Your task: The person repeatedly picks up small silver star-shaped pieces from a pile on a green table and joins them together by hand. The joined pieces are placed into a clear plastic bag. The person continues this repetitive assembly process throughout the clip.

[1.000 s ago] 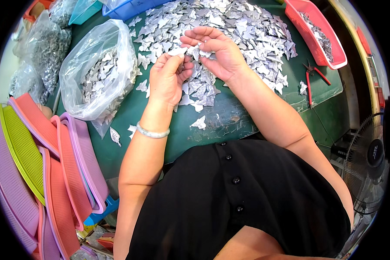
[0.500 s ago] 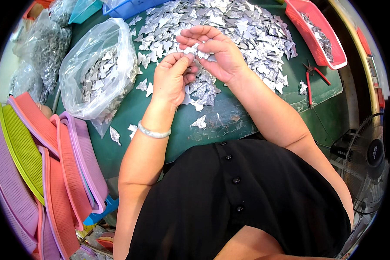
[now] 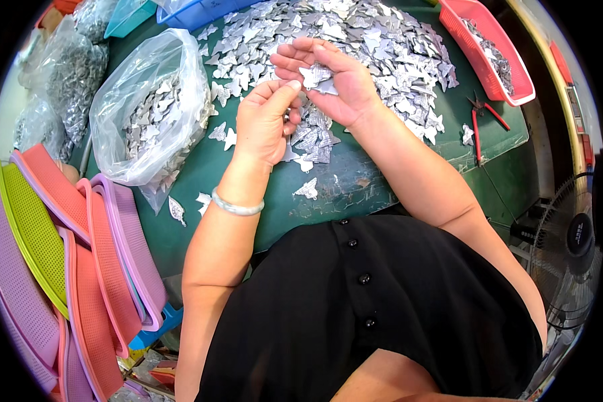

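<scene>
My right hand point(image 3: 345, 84) is cupped, palm turned toward me. Silvery butterfly-shaped metal pieces point(image 3: 317, 77) lie against its palm under the bent fingers. Just beside it, my left hand point(image 3: 266, 120), with a pale bangle on the wrist, has its thumb pressed to the forefinger and the other fingers curled in. What that pinch holds is hidden. Under and beyond both hands spreads a large heap of similar metal pieces point(image 3: 395, 67). A smaller cluster point(image 3: 315, 141) sits below the hands, and a single piece point(image 3: 306, 189) lies nearer to me.
A clear plastic bag point(image 3: 110, 141) of pieces stands left on the green table point(image 3: 288, 224). Stacked plastic baskets point(image 3: 37, 228) crowd the lower left. At right are red-handled pliers point(image 3: 477, 137), a pink basket point(image 3: 521, 94) of metal parts and a fan point(image 3: 579, 234).
The fingertips have drawn slightly apart. A metal piece that was between both hands no longer shows there, and pieces in the right palm are more exposed.
</scene>
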Available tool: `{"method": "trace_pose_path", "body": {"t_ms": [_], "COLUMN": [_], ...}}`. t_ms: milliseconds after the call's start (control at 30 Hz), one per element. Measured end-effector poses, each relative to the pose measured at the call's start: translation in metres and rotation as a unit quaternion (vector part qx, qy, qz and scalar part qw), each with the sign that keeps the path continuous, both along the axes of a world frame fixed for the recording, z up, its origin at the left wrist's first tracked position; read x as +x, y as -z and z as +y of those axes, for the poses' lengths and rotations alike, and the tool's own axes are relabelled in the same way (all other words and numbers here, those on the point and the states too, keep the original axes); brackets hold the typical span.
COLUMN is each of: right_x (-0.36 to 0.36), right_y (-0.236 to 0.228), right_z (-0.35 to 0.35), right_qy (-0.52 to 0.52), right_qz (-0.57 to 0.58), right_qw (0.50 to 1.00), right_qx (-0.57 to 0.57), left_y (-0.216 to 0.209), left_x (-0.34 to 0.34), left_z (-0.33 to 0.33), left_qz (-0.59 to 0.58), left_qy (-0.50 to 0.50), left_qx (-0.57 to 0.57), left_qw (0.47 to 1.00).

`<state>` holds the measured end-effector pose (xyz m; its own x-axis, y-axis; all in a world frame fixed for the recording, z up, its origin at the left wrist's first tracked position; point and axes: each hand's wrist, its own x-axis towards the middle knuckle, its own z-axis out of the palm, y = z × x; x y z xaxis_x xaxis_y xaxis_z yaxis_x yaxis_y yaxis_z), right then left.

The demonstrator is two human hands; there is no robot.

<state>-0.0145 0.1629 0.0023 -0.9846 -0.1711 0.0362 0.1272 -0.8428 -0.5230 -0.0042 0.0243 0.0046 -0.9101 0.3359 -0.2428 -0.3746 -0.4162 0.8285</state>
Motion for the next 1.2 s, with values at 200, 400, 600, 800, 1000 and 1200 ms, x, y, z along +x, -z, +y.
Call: {"method": "trace_pose_path", "body": {"t_ms": [200,400,600,800,1000,1200], "right_x": [0.000,0.004,0.001,0.001,0.000,0.000], "right_y": [0.003,-0.008,-0.005,-0.004,-0.004,-0.002], "right_z": [-0.005,-0.004,-0.002,0.002,0.001,-0.001], "right_qy": [-0.003,0.012,0.010,0.019,0.027,0.017], "right_qz": [0.021,-0.055,-0.054,-0.055,-0.023,0.019], "right_qw": [0.999,0.997,0.998,0.998,0.999,0.999], "right_qx": [0.040,0.044,0.013,0.029,0.027,0.043], "left_y": [-0.002,0.002,0.008,0.007,0.009,0.006], "left_x": [0.005,0.001,-0.003,-0.003,-0.005,0.000], "left_z": [0.005,0.000,-0.003,0.001,-0.002,0.002], "left_qz": [0.030,0.006,-0.027,-0.031,-0.077,-0.067], "left_qy": [-0.005,-0.001,-0.006,-0.047,-0.020,0.040], "left_qx": [-0.077,-0.008,0.050,0.072,0.093,0.029], "left_qw": [0.997,1.000,0.998,0.996,0.993,0.997]}}
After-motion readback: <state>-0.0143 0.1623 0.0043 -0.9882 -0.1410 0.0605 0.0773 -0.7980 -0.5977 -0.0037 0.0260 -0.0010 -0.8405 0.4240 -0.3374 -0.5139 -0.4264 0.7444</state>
